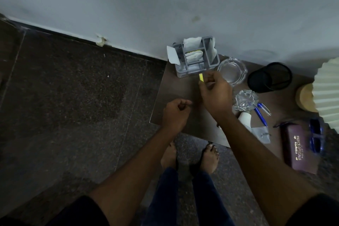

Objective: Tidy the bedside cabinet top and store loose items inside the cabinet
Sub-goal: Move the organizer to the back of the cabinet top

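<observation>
Here, right hand (216, 95) fingers pinch a yellow sachet (201, 77) beside the organizer (211, 60); left hand (174, 113) curled.

1. The sachet (201, 77): yellow, thin, upright, pinched in the right hand (216, 93).
2. The caddy (197, 69): grey, holds white packets, stands just beyond the grip.
3. The ashtray (232, 71): clear glass, just right of the grip.
4. The pens (260, 113): blue, lying right of the grip and nearer the person.
</observation>
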